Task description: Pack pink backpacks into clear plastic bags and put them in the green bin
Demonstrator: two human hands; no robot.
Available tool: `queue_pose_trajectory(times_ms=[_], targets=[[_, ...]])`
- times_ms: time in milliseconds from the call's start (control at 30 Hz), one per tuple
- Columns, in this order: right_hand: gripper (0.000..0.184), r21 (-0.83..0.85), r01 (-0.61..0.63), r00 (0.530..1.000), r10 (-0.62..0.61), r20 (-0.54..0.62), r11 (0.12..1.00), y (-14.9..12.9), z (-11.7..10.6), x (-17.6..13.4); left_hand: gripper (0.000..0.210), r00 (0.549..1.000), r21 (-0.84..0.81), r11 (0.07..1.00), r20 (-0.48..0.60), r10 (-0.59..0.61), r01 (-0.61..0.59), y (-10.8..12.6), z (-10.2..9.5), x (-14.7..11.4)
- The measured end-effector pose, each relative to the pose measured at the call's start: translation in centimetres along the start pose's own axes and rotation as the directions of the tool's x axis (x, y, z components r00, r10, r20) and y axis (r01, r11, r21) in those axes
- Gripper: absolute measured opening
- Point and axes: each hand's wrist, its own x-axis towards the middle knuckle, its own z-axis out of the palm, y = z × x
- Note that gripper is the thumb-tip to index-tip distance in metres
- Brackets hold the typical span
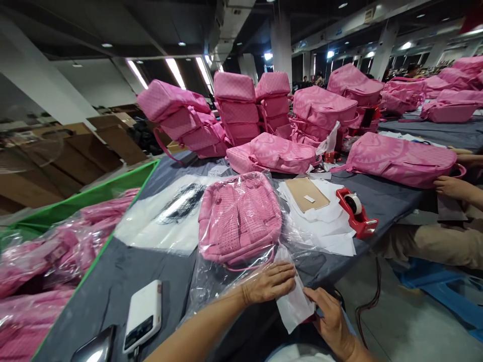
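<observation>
A pink backpack (239,218) lies inside a clear plastic bag (211,284) on the table in front of me. My left hand (269,282) is closed over a strip of white paper (292,301) at the bag's near right corner. The paper's lower end is pinched by my right hand (332,317), thumb and finger at its edge. Something pink shows beneath the paper there, mostly hidden. Just beyond my hands are loose white paper sheets (320,231) with a brown card (306,195) on top, and a red tape dispenser (356,212).
More pink backpacks (236,108) are stacked along the back. Left of the table, a green-edged bin (98,251) holds bagged pink backpacks. A white power bank (143,314) and a dark phone (94,347) lie near left. At right, another person's hand (453,187) touches a pink backpack (403,158).
</observation>
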Motion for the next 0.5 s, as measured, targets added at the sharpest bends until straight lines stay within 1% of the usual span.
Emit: queue_pose_trajectory(times_ms=[67, 133, 167, 200, 233, 300, 367, 400, 433, 467, 500], targets=[[0.032, -0.029, 0.047, 0.998, -0.046, 0.036, 0.998, 0.2, -1.3, -0.4, 0.023, 1.000, 0.023, 1.000, 0.006, 0.017, -0.017, 0.1, -0.6, 0.1], [0.040, -0.043, 0.172, 0.978, -0.166, 0.127, 0.984, 1.1, -3.1, -0.1, 0.020, 0.999, 0.031, 0.999, 0.003, 0.032, -0.032, 0.3, -1.1, 0.3], [0.044, -0.055, 0.247, 0.958, -0.235, 0.164, 0.967, 1.7, -3.9, 0.4, 0.018, 0.999, 0.030, 0.999, 0.007, 0.035, -0.036, 0.4, -1.3, 0.3], [0.048, -0.090, 0.296, 0.944, -0.277, 0.180, 0.951, 2.4, -4.5, 1.2, 0.017, 0.999, 0.029, 0.999, 0.014, 0.035, -0.035, 0.5, -1.4, 0.3], [0.050, -0.150, 0.308, 0.944, -0.281, 0.173, 0.940, 3.1, -4.8, 2.2, 0.016, 0.999, 0.028, 0.999, 0.018, 0.031, -0.032, 0.6, -1.5, 0.3], [0.055, -0.297, 0.260, 0.964, -0.226, 0.143, 0.919, 4.3, -4.1, 4.5, 0.017, 0.999, 0.022, 0.999, 0.033, 0.031, -0.031, 0.8, -1.3, 0.1], [0.059, -0.383, 0.238, 0.970, -0.199, 0.139, 0.893, 5.2, -2.2, 7.1, 0.019, 0.999, 0.007, 0.999, 0.033, 0.040, -0.040, 1.0, -1.3, 0.0], [0.057, -0.385, 0.242, 0.969, -0.202, 0.142, 0.891, 5.4, -1.1, 8.4, 0.021, 0.998, -0.001, 0.999, 0.038, 0.041, -0.041, 1.1, -1.4, -0.1], [0.051, -0.359, 0.242, 0.969, -0.206, 0.136, 0.902, 5.6, -0.1, 9.7, 0.025, 0.998, -0.008, 1.000, 0.048, 0.030, -0.029, 1.2, -1.6, -0.2], [0.042, -0.307, 0.207, 0.977, -0.181, 0.113, 0.929, 5.6, 0.7, 11.1, 0.028, 0.998, -0.012, 1.000, 0.061, 0.013, -0.012, 1.3, -1.9, -0.2], [0.033, -0.228, 0.140, 0.989, -0.125, 0.079, 0.964, 5.6, 1.2, 12.5, 0.033, 0.997, -0.015, 1.000, 0.072, -0.010, 0.011, 1.4, -2.3, -0.2]])
